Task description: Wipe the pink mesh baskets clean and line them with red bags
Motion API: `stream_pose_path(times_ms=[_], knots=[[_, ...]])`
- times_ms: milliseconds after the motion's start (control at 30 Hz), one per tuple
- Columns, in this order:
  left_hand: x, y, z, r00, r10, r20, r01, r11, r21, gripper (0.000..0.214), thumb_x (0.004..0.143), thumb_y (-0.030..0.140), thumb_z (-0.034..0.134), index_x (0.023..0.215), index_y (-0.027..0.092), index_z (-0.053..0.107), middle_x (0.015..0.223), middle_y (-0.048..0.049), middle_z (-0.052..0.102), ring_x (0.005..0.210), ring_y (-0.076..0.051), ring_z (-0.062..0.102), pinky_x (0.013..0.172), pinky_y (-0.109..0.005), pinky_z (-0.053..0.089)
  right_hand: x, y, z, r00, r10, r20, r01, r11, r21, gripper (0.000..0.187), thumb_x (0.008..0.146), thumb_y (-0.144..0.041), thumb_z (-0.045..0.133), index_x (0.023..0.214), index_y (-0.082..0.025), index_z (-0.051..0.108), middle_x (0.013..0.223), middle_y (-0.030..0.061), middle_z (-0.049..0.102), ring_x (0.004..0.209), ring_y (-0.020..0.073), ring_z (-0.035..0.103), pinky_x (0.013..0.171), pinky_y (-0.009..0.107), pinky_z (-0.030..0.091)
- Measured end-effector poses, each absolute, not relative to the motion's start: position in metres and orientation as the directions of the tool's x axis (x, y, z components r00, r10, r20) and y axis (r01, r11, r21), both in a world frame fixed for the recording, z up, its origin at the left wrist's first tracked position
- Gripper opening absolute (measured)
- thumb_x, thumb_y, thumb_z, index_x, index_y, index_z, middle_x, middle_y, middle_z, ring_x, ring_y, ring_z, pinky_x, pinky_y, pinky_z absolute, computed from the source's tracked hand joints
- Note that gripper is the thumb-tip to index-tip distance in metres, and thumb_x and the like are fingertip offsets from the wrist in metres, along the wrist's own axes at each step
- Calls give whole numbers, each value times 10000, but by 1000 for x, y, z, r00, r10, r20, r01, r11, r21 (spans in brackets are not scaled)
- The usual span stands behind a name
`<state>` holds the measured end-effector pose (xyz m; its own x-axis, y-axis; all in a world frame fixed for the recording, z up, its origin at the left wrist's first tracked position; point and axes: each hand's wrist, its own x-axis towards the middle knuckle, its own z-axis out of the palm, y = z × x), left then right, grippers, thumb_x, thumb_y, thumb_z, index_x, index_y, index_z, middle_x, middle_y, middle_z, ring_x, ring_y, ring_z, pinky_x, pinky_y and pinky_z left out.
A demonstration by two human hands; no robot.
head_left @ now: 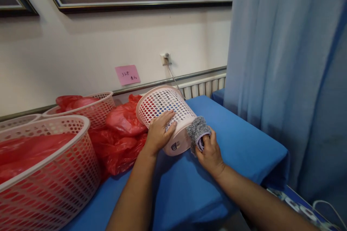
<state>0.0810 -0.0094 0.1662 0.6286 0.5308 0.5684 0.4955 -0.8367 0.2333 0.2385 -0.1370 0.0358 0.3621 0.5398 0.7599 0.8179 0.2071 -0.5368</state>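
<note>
A pink perforated plastic basket (162,106) lies on its side on the blue-covered bed (244,144), its open mouth turned away to the upper left. My left hand (159,131) grips its side wall, fingers curled over the mesh. My right hand (210,151) is closed on a grey fluffy cloth (197,130) and presses it against the basket's base end. A small label shows on the basket's bottom.
Red plastic bags (124,133) are heaped left of the basket. Two larger pink baskets (54,158) lined with red bags stand at the left, another behind. A blue curtain (284,61) hangs on the right. A wall socket and a pink note are on the wall.
</note>
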Motion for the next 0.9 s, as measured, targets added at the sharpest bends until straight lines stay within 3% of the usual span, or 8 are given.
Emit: stream_pose_path(times_ms=[167, 233, 333, 400, 500, 667, 733, 900], knots=[[83, -4, 167, 635, 513, 578, 482, -847, 223, 434, 962, 391, 497, 1320, 215, 669, 1401, -97, 666, 1354, -282, 579, 1165, -521, 419, 236, -147, 25, 382, 739, 555, 707, 153, -691, 452, 720, -100, 606, 1146, -250, 635, 1118, 79, 608, 932, 263, 685, 833, 401, 609], [82, -3, 165, 623, 521, 584, 496, -840, 220, 438, 964, 391, 491, 1324, 210, 664, 1412, -103, 657, 1355, -286, 578, 1162, -527, 422, 239, -145, 25, 472, 693, 545, 633, 164, -756, 437, 728, -108, 588, 1138, -248, 645, 1065, 59, 607, 923, 245, 674, 846, 387, 596], [85, -4, 162, 601, 543, 587, 529, -821, 217, 439, 969, 382, 484, 1335, 208, 651, 1432, -103, 642, 1368, -284, 567, 1158, -530, 424, 245, -132, 34, 651, 503, 569, 568, 174, -804, 460, 771, -185, 593, 1229, -224, 594, 1155, 84, 575, 1073, 270, 624, 975, 436, 542], [91, -5, 161, 590, 556, 586, 554, -806, 207, 433, 968, 370, 487, 1338, 210, 647, 1434, -98, 641, 1376, -279, 559, 1161, -524, 422, 246, -121, 42, 694, 458, 556, 561, 140, -816, 469, 784, -219, 593, 1252, -201, 564, 1218, 113, 546, 1139, 290, 592, 1026, 462, 506], [100, -6, 161, 578, 581, 573, 601, -778, 183, 429, 971, 357, 488, 1342, 207, 643, 1436, -106, 638, 1380, -290, 554, 1152, -548, 422, 238, -110, 39, 668, 570, 478, 557, 42, -829, 479, 775, -215, 598, 1252, -183, 559, 1245, 145, 535, 1121, 302, 610, 998, 454, 515], [104, -4, 163, 587, 589, 555, 608, -774, 178, 427, 981, 351, 474, 1340, 196, 645, 1441, -105, 634, 1388, -286, 550, 1164, -535, 421, 236, -112, 12, 543, 780, 310, 515, -18, -857, 470, 707, -163, 626, 1174, -221, 639, 1078, 94, 636, 985, 278, 671, 935, 421, 545], [98, -2, 162, 594, 585, 552, 594, -782, 190, 434, 996, 327, 429, 1353, 193, 637, 1451, -102, 626, 1394, -275, 545, 1176, -527, 412, 249, -111, 13, 585, 747, 315, 462, 13, -887, 458, 708, -173, 611, 1163, -206, 645, 1073, 93, 657, 997, 273, 664, 953, 428, 539], [81, 3, 154, 627, 571, 529, 543, -808, 229, 473, 1025, 322, 349, 1413, 191, 585, 1506, -101, 575, 1439, -262, 496, 1201, -530, 384, 272, -102, 44, 740, 493, 457, 469, 109, -877, 518, 781, -233, 576, 1296, -181, 559, 1215, 133, 595, 1134, 285, 609, 1058, 466, 482]])
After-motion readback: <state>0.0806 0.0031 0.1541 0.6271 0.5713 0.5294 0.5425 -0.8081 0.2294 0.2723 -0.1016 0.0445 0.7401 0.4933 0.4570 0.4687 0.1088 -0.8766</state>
